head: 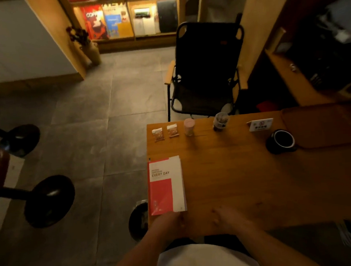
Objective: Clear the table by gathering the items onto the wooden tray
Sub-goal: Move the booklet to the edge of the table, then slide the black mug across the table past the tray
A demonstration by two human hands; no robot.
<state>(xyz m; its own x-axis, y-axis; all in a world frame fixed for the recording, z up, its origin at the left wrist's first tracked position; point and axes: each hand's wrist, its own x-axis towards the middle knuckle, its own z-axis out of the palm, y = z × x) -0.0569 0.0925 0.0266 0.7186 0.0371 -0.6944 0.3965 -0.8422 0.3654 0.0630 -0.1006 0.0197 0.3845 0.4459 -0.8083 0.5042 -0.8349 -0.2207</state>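
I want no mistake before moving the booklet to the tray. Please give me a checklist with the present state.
1. Left hand at the booklet near edge: ok.
2. Firm grip on booklet: cannot tell.
3. Right hand free, resting on table: ok.
4. Wooden tray has bare space: ok.
5. Black cup beside the tray's near corner, near the path: not ok.

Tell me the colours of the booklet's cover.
Red and white, seen in the head view: booklet.
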